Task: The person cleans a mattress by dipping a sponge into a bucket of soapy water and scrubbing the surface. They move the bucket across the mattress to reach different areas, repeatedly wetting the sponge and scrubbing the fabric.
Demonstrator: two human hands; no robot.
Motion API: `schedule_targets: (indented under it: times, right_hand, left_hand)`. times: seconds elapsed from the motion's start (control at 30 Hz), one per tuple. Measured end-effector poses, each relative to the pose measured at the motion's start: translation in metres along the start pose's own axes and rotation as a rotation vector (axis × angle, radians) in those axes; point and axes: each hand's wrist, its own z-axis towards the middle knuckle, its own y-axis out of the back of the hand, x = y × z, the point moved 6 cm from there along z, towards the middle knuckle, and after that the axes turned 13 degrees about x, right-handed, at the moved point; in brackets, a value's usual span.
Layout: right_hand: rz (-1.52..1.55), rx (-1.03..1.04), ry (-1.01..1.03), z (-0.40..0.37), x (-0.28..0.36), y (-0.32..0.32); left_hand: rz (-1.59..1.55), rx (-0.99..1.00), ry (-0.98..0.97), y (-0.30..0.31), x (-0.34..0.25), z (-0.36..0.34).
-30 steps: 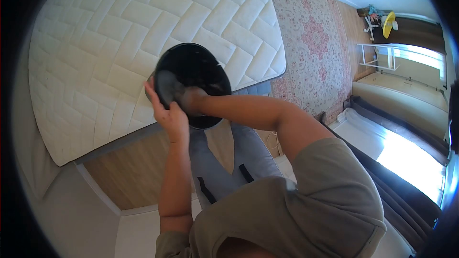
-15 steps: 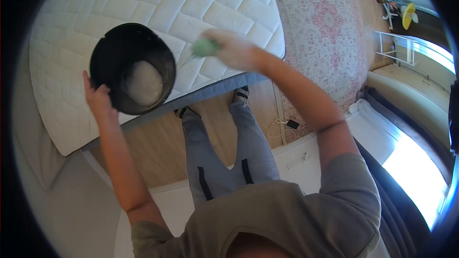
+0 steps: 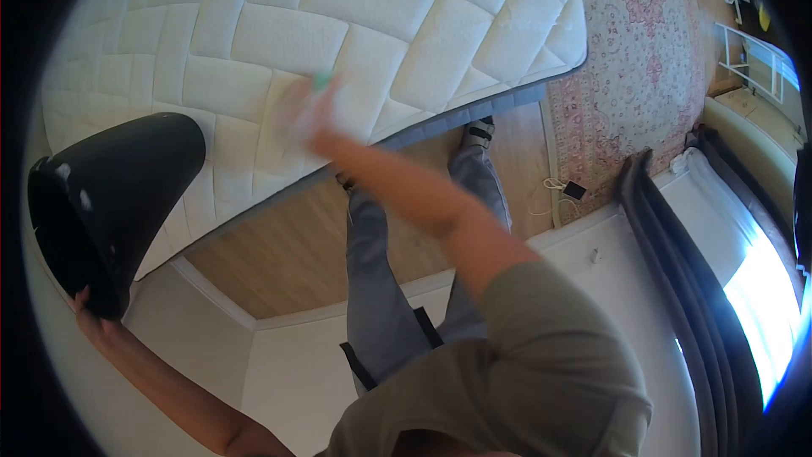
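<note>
My left hand (image 3: 97, 317) grips the rim of a black bucket (image 3: 148, 182), which lies tilted, its mouth towards the left edge of view. White smears of foam show near its rim; the inside is dark. Over the white quilted mattress (image 3: 381, 0), my right hand (image 3: 311, 114) is smeared by motion. Its fingers are closed around a small green thing (image 3: 322, 80), of which only a blurred bit shows past the hand.
My feet stand on the wooden floor (image 3: 279, 262) beside the mattress. A patterned rug (image 3: 622, 93) lies to the right, with a small black device (image 3: 574, 190) and a white cable at its edge. Dark curtains (image 3: 677, 288) hang by the bright window at right.
The bucket has moved left and tipped, so its foamy inside no longer faces me. My right hand has swung left and down across the mattress with the green thing.
</note>
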Motion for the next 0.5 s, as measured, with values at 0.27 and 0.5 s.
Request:
schedule_targets:
  times: [0.27, 0.5]
  right_hand:
    - [-0.203, 0.556, 0.109, -0.036, 0.289, -0.007]
    - [-0.188, 0.126, 0.480, -0.056, 0.208, -0.002]
  left_hand:
    - [0.110, -0.043, -0.103, 0.048, 0.014, 0.080]
    - [0.156, -0.050, -0.135, 0.049, 0.009, 0.086]
